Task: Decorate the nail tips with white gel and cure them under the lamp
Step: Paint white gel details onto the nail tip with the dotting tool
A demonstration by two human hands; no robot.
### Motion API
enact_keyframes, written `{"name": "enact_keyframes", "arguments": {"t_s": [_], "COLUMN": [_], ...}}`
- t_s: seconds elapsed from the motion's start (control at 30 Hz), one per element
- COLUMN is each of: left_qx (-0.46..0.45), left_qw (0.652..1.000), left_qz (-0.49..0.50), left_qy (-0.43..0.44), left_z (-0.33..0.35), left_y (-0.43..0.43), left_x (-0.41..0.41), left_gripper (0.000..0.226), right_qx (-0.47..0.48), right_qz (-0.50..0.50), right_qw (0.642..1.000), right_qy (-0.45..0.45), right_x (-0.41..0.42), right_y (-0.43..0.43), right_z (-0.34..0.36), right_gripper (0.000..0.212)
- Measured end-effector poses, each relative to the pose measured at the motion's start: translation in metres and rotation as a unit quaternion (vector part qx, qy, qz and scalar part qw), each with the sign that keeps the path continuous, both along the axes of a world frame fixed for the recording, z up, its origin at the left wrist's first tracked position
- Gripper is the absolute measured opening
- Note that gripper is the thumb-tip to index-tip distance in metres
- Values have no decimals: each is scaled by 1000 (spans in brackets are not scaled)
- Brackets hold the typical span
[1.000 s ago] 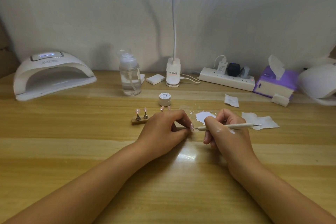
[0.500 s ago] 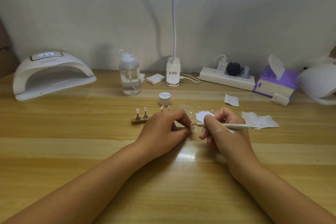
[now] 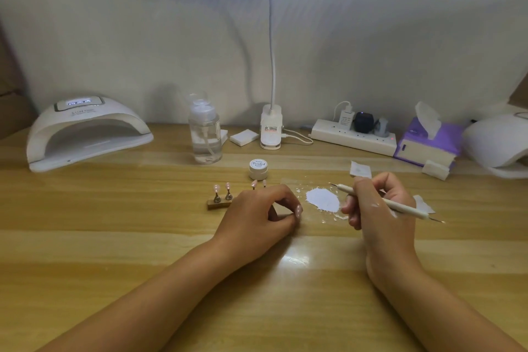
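- The step in hand looks like the painting itself. The right hand point(image 3: 377, 208) grips a pen point(image 3: 405, 208) in curled fingers, with its fine point raised just over the right rim of the white gel point(image 3: 323, 198) smeared mid-worktop.
- The left hand point(image 3: 257, 214) rests just left of the gel with its fingers curled close, thumb and forefinger pinching a pink tip point(image 3: 298, 210).
- Two spare tips stand on a wooden block point(image 3: 218, 203) beside that hand, and two more point(image 3: 254, 183) peek over its knuckles.
- The next move probably calls for loading the point with gel and carrying it steadily to the pinched tip.
- Curing comes later. The lamp point(image 3: 85, 131) sits at the far left corner, well apart.
- Whatever carries the pinched tip is hidden inside the fingers.
- The tips are too small to show whether any bears white yet.
- The pen's middle is covered by the right hand.
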State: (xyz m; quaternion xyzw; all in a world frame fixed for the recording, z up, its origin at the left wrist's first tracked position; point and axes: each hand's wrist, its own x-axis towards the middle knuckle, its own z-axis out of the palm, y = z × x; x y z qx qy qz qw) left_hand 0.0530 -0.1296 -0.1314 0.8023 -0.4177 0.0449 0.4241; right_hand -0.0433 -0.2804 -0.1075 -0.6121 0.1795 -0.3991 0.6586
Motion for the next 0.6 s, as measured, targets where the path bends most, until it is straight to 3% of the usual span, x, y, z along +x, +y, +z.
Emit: {"name": "enact_keyframes", "arguments": {"t_s": [0.33, 0.6], "left_qx": [-164, -46], "left_qw": [980, 982], "left_qz": [110, 178], "left_qy": [20, 45], "left_z": [42, 38], "left_y": [28, 49], "left_x": [18, 45], "left_gripper": [15, 20], "right_qx": [6, -12], "right_qz": [-52, -43], "right_qw": [998, 998], "right_qy": [29, 42], "right_x": [3, 6], "right_y": [-29, -27], "right_z": [-6, -9], "right_gripper": [24, 21]}}
